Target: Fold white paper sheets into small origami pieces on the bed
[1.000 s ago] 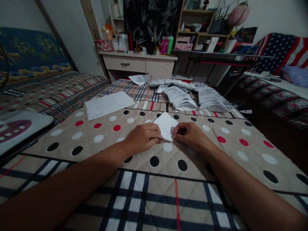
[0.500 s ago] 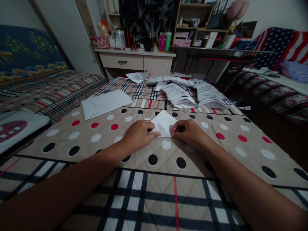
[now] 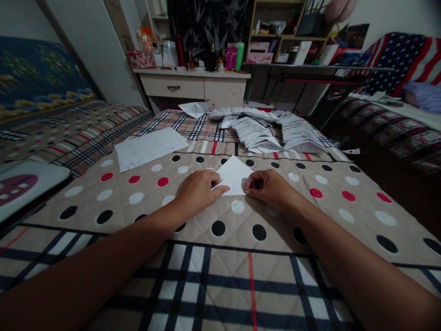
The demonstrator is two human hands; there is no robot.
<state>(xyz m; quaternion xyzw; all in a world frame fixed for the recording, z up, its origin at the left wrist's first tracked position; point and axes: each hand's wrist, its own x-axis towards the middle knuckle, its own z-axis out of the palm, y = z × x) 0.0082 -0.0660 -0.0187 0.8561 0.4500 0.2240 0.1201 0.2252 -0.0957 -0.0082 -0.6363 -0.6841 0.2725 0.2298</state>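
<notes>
A folded white sheet of paper [image 3: 234, 174], its peak pointing away from me, lies on the bedspread between my hands. My left hand [image 3: 200, 188] grips its left corner, thumb on top along the lower edge and the other fingers curled at the side. At the right corner, my right hand [image 3: 267, 185] pinches the paper between thumb and forefinger. Fingertips partly cover both corners. Beyond it lies a sheet with writing [image 3: 149, 148] at the left. Several folded paper pieces [image 3: 257, 133] are stacked in overlapping rows farther back.
The quilted bedspread [image 3: 220, 211] has dots and plaid bands. Another folded paper [image 3: 195, 109] rests at the bed's far edge. A white object with a purple oval [image 3: 31, 184] is at the left. Behind stand a drawer cabinet [image 3: 174, 86] and shelves [image 3: 275, 46].
The small raised flap by my left thumb now looks flat against the paper. Both hands keep their holds with hardly any movement, and the view has shifted slightly.
</notes>
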